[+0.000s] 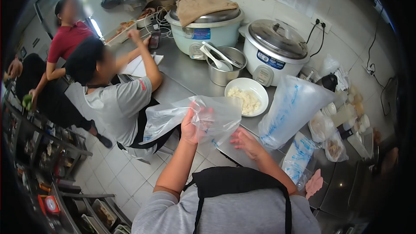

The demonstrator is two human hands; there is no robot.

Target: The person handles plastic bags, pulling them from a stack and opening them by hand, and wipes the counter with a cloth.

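Note:
A clear plastic bag (169, 115) with blue print hangs spread out in front of me, over the counter's front edge. My left hand (190, 125) holds it; part of that hand shows blurred through the film. My right hand (248, 144) is just by the bag's lower right edge, fingers apart; whether it touches the film is hard to see. Right behind the bag, a white bowl (262, 92) contains cooked rice (245, 100). To the right of the bowl stands a large roll of plastic bags (292, 110).
Two rice cookers (277, 39) (208, 24) stand against the wall, with a metal pot (225, 73) holding white paddles before them. A seated co-worker (115, 91) with a phone and notebook is at left; another person (71, 39) stands behind. Bagged items and a pink cloth (313, 183) lie at right.

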